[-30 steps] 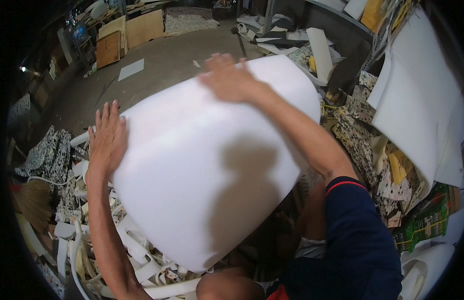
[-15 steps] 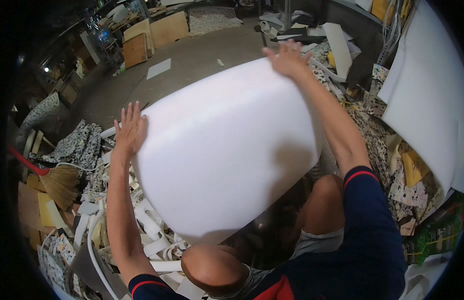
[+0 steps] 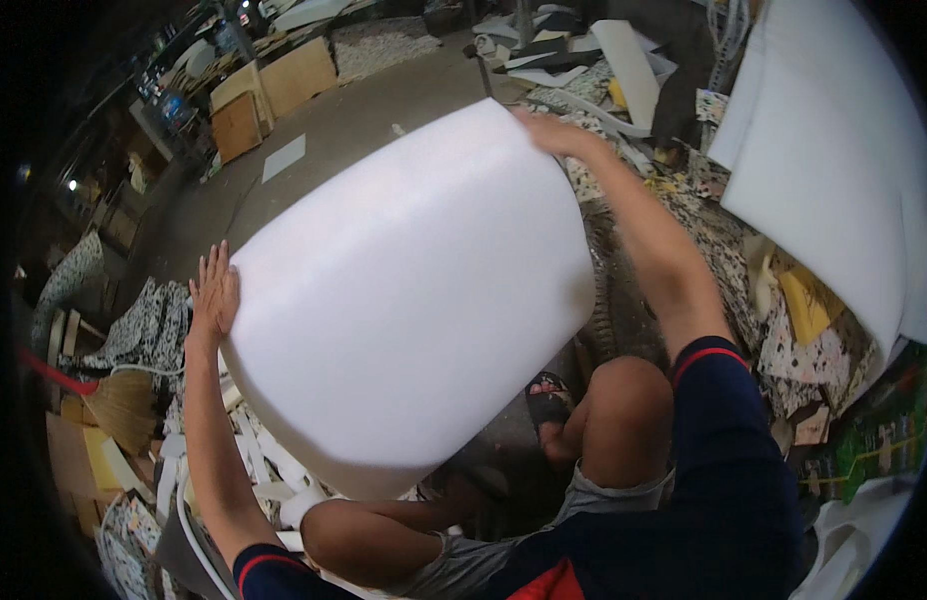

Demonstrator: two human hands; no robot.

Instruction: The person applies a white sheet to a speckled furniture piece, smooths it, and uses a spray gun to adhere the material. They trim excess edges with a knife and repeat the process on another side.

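Note:
A large white block, which looks like foam with rounded edges (image 3: 414, 300), stands tilted in front of my knees and fills the middle of the view. Flat against its left side lies my left hand (image 3: 216, 290), fingers stretched out and pointing away from me. My right hand (image 3: 559, 138) is at the far right corner of the block, touching or very near its side. Motion blurs that hand, and its fingertips are partly lost at the block's edge. The block's underside is hidden.
White foam offcuts (image 3: 269, 450) and speckled foam scraps (image 3: 149, 325) lie at the left, beside a broom with a red handle (image 3: 124, 408). Large white sheets (image 3: 824, 190) lean at the right. Wooden boards (image 3: 299, 75) stand at the back. My sandalled foot (image 3: 551, 400) is under the block's right side.
The view has shifted, so the surroundings appear further left. The block has turned slightly counter-clockwise. My right hand has moved from its top corner to the right side; my left stays at its side.

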